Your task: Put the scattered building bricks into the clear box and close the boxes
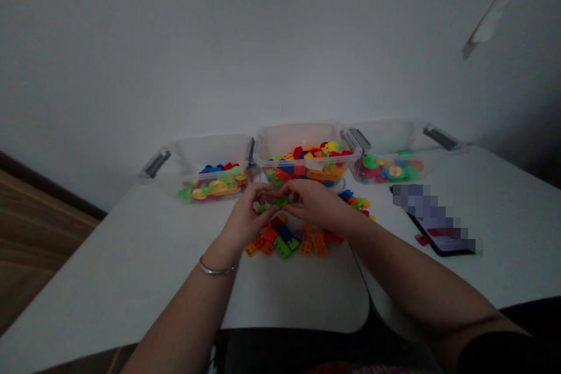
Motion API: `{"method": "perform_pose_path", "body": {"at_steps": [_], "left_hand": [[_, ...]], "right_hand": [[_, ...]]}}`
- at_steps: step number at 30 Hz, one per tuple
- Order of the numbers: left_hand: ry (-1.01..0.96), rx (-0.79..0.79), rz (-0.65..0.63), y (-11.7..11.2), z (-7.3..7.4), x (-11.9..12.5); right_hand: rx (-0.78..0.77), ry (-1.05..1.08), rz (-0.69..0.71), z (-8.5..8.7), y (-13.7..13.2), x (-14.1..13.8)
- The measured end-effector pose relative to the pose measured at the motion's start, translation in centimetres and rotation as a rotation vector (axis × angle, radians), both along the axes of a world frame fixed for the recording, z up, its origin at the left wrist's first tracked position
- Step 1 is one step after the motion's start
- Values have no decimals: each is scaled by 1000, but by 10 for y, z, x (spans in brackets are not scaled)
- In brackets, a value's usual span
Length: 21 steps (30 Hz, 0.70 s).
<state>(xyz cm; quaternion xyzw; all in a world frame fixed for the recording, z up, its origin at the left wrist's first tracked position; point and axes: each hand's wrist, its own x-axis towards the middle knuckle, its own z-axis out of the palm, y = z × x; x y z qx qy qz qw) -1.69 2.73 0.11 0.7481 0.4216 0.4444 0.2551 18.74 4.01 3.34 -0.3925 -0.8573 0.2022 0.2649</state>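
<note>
My left hand [246,217], with a silver bangle on its wrist, and my right hand [316,203] meet above the middle of the table. Between their fingertips is a small green toy building block [281,201], partly covered by the fingers; whether it is one piece or two joined, I cannot tell. Just below the hands lies a loose pile of building blocks, among them a green block [284,247], a dark blue block [287,235] and an orange block [319,243]. More loose blocks [360,203] show beyond my right wrist.
Behind the hands stands a clear plastic bin [302,130] filled with mixed blocks. A left clear bin [210,143] and a right clear bin [385,128] hold more colourful pieces. A phone [432,219] lies on the white table [175,263] at right, against a wall [280,41].
</note>
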Motion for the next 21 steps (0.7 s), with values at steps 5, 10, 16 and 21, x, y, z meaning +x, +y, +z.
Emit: {"method": "perform_pose_path", "body": {"at_steps": [5,10,16,21], "left_hand": [[138,78,67,1,2,-4],[367,49,169,6,2,-14],[621,49,213,6,2,-20],[738,46,254,6,2,-21]], "right_hand": [[77,-45,-28,7,-1,5],[350,68,-103,25,0,20],[578,66,-380,41,10,51],[570,-53,-592,33,25,65]]}}
